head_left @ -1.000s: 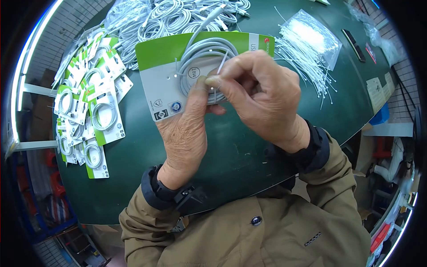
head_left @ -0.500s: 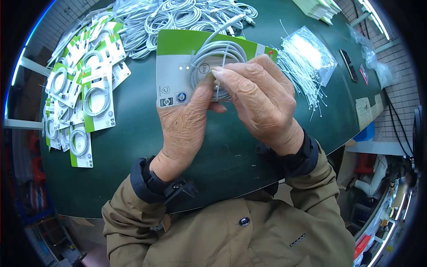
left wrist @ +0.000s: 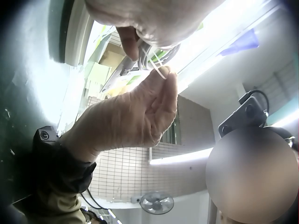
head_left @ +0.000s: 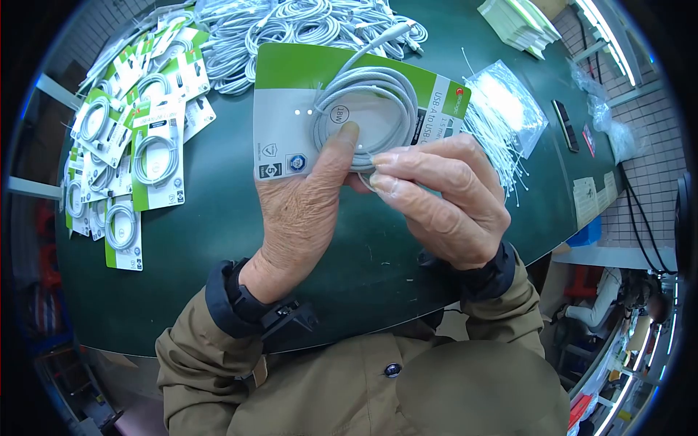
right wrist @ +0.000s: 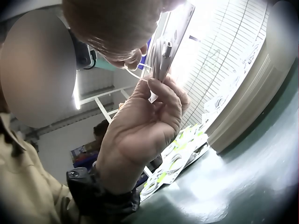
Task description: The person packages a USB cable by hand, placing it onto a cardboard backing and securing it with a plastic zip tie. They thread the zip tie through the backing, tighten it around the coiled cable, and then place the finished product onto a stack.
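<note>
In the head view a green and white card [head_left: 282, 129] with a coiled grey cable [head_left: 407, 109] on its front is held above the table. The left hand [head_left: 302, 200] grips the card's lower edge, thumb on the front over the coil, other fingers mostly behind. At the coil's lower edge, the right hand [head_left: 454, 200] pinches a thin white tie between thumb and fingertips. The left wrist view shows the tie [left wrist: 159, 70] looping out to the right hand's fingertips [left wrist: 164, 72]. Seen from the right wrist, the left hand [right wrist: 145, 135] pinches the card's edge.
Carded cables [head_left: 154, 160] overlap at the table's left. A heap of coiled grey cables [head_left: 305, 25] lies at the back. Loose white ties [head_left: 494, 123] and a clear bag [head_left: 512, 98] are on the right, near a dark bar [head_left: 565, 125] and stacked cards [head_left: 518, 25].
The right hand has moved from over the coil's middle down to its lower edge, drawing the tie's end down. More of the coil and the card's right side shows. The left hand keeps its grip.
</note>
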Demonstrator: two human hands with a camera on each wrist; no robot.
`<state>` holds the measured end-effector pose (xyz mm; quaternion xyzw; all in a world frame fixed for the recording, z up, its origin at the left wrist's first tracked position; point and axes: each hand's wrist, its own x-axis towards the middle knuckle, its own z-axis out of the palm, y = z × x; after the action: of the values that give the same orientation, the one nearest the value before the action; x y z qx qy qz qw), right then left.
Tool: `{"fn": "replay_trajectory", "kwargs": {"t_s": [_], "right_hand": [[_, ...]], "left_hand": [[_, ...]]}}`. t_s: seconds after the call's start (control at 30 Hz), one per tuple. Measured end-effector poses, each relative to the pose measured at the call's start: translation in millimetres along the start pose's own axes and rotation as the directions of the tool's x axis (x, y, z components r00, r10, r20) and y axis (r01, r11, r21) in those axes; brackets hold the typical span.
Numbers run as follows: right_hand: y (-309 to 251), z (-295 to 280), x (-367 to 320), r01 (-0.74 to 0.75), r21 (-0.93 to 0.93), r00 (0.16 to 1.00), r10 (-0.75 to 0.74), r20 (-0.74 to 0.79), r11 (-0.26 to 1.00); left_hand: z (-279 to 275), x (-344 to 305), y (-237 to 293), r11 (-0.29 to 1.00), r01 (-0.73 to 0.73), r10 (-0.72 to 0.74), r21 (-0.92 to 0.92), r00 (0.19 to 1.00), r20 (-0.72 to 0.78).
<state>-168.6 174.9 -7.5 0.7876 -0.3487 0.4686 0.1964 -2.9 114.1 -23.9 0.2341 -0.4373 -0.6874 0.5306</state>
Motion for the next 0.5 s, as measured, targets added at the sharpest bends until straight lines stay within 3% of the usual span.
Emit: {"fn": "replay_trajectory", "kwargs": {"t_s": [0.3, 0.5], "right_hand": [[-1.6, -5.4, -0.3, -0.061, -0.005, 0.998, 0.061, 0.034, 0.998], [-3.5, -5.0, 0.6, -0.066, -0.015, 0.996, 0.067, 0.066, 0.998]], "left_hand": [[3.0, -2.6, 5.2, 0.998, 0.018, -0.019, -0.063, 1.000, -0.015], [-4.0, -3.0, 6.0, 0.996, 0.084, -0.084, 0.008, 0.996, 0.022]]}}
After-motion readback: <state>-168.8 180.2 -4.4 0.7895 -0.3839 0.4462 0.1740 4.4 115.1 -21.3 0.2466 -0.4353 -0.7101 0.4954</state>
